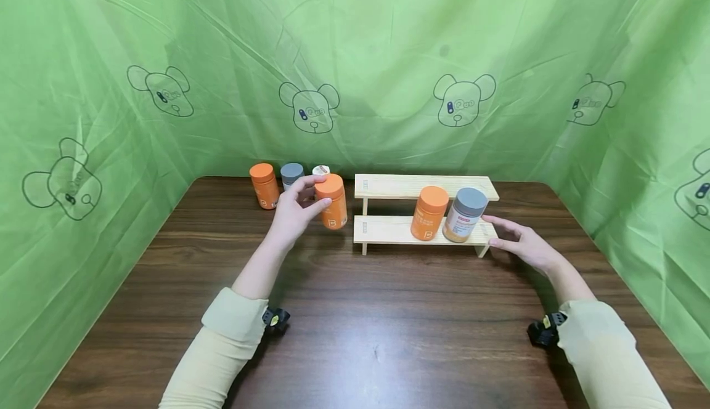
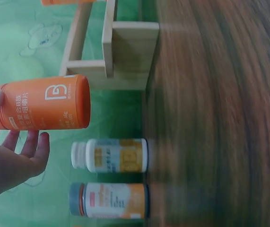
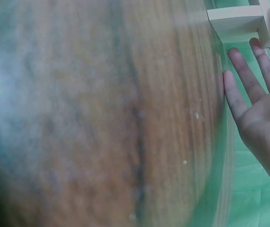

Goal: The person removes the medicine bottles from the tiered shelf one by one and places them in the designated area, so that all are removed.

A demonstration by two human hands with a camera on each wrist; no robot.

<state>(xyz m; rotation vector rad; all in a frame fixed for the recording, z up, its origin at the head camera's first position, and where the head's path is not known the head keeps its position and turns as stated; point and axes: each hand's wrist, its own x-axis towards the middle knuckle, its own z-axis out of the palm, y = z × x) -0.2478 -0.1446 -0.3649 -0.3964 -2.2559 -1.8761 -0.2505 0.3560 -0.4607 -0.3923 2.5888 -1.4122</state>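
Note:
My left hand (image 1: 296, 207) grips an orange bottle (image 1: 334, 212) by its lidded top, thumb on one side and fingers on the other. In the left wrist view the bottle's base is off the table. Fairly straight fingers of my right hand (image 1: 524, 246) rest at the right end of the two-tier wooden rack (image 1: 388, 230), by its lower shelf. On that lower shelf stand another orange bottle (image 1: 428, 214) and a grey-lidded bottle (image 1: 463, 217), side by side. The right wrist view shows the fingers spread beside the rack's end (image 3: 236, 23).
Left of the rack, at the back of the table (image 1: 355, 323), stand an orange bottle (image 1: 265, 187), a grey-lidded bottle (image 2: 111, 200) and a white bottle (image 2: 113, 156). Green cloth (image 1: 383, 39) with bear outlines hangs behind and at both sides.

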